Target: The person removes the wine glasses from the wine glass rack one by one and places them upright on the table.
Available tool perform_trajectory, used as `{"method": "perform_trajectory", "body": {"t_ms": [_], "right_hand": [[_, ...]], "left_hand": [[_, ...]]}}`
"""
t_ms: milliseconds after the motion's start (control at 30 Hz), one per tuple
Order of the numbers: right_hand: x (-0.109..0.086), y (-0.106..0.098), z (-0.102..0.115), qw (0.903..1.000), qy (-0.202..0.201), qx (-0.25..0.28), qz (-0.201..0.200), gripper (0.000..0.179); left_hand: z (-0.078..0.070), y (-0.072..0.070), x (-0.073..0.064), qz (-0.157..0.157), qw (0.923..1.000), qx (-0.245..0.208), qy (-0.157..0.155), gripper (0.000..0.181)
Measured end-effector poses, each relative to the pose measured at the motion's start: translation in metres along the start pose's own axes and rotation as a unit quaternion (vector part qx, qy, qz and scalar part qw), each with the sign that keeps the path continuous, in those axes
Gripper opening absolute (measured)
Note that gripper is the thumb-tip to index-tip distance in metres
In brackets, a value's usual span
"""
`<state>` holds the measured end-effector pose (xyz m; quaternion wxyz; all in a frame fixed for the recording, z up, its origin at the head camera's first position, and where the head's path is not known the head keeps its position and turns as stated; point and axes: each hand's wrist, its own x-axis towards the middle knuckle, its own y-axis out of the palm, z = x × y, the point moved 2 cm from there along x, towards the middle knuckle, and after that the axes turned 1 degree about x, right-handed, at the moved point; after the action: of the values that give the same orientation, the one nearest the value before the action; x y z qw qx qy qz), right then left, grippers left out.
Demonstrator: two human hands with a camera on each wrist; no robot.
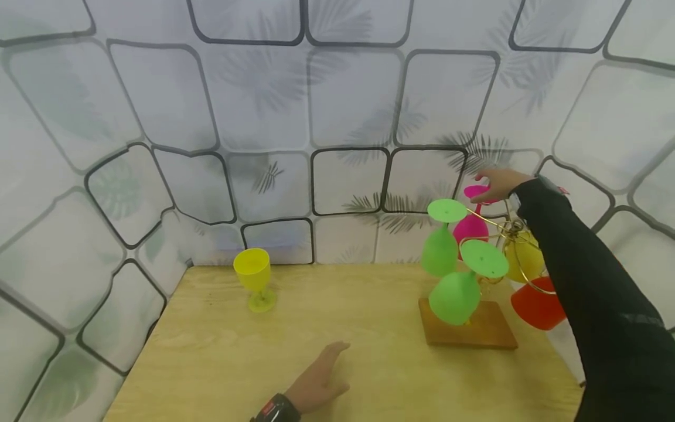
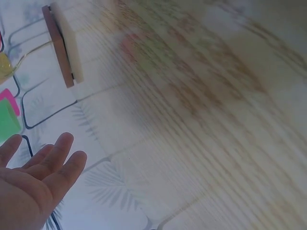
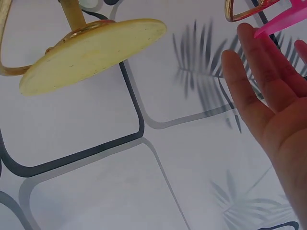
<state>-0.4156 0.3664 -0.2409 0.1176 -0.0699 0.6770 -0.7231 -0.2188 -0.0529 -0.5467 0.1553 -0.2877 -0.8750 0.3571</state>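
My right hand (image 1: 498,183) is at the foot of an upside-down pink goblet (image 1: 471,230) hanging on a gold wire rack (image 1: 519,228). In the right wrist view its fingers (image 3: 249,91) look fairly straight, close against the pink foot (image 3: 283,20). Two green goblets (image 1: 456,298), a yellow goblet (image 1: 524,258) and a red goblet (image 1: 539,305) also hang upside down there. My left hand (image 1: 320,381) hovers near the table's front, fingers loosely extended, holding nothing. Another yellow goblet (image 1: 253,269) stands upright at the back left.
The rack rises from a wooden base (image 1: 493,328) at the right of the light wooden table (image 1: 211,351). Patterned cloth (image 1: 348,99) surrounds the table's back and sides. My right sleeve (image 1: 606,305) covers part of the rack's right side.
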Motion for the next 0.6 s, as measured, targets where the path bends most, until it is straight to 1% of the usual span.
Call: {"method": "perform_trajectory", "body": {"t_ms": [167, 367, 500, 600], "right_hand": [[-0.0018, -0.0043, 0.0014, 0.9999, 0.004, -0.012, 0.005, 0.073], [-0.0055, -0.0063, -0.0016, 1.0, 0.004, -0.008, 0.001, 0.074], [-0.0069, -0.0072, -0.0066, 0.9998, 0.017, -0.014, 0.001, 0.076], [-0.0067, -0.0088, -0.007, 0.9996, 0.026, -0.015, 0.0, 0.077]], "left_hand": [[-0.0011, 0.0001, -0.0018, -0.004, 0.9999, -0.004, 0.009, 0.07], [-0.0028, -0.0012, -0.0043, -0.009, 0.9997, -0.01, 0.018, 0.07], [-0.0005, 0.0, -0.0044, -0.013, 0.9998, -0.002, 0.014, 0.07], [-0.0001, 0.0001, -0.0044, -0.009, 0.9999, -0.005, -0.005, 0.07]]}}
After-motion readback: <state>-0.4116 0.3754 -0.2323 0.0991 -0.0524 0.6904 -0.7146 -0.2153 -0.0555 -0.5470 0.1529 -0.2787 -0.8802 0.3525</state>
